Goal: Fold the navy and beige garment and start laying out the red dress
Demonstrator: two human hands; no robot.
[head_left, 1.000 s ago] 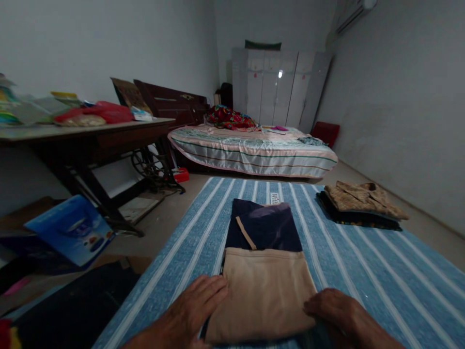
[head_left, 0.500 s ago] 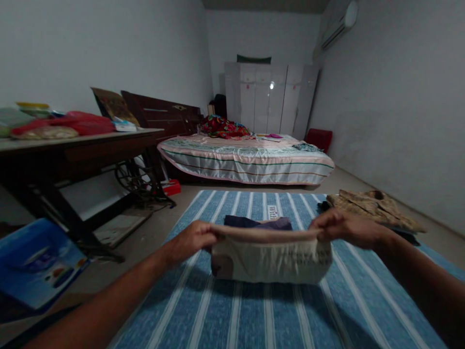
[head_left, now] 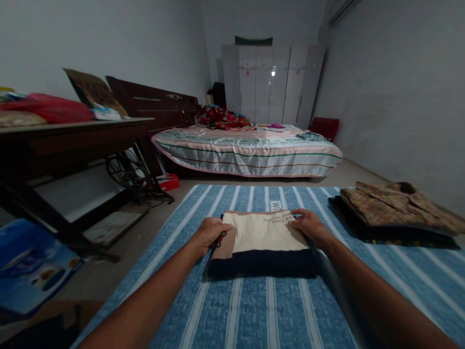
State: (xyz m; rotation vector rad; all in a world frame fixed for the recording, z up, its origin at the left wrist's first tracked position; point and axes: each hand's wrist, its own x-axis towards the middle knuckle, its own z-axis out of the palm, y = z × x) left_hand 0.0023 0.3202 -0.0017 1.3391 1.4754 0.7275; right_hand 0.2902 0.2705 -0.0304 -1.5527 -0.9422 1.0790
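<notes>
"Quickly, what's changed?"

"Garment (head_left: 257, 241) is folded over. One second back it's long and flat, tan side up; half a second back it's raised; now the cream panel (head_left: 250, 229) with lettering (head_left: 280, 219) faces up, navy strip (head_left: 261, 264) along the near edge."

"Location?"

"On the striped blue sheet (head_left: 254, 308), seemingly down flat, well apart from the stack of clothes (head_left: 394, 211) off to the right."

"Grip?"

"Clamped on the garment, both sides. Left hand (head_left: 210, 235) pinches its left edge, thumb on top; right hand (head_left: 308, 226) pinches near the far right corner. Fingers underneath are mostly hidden, can't tell how deep."

"Meaning?"

"My read: this fold is mostly made. Packet's shorter, more compact, just not released yet. Edges look roughly aligned. Log it."
</notes>
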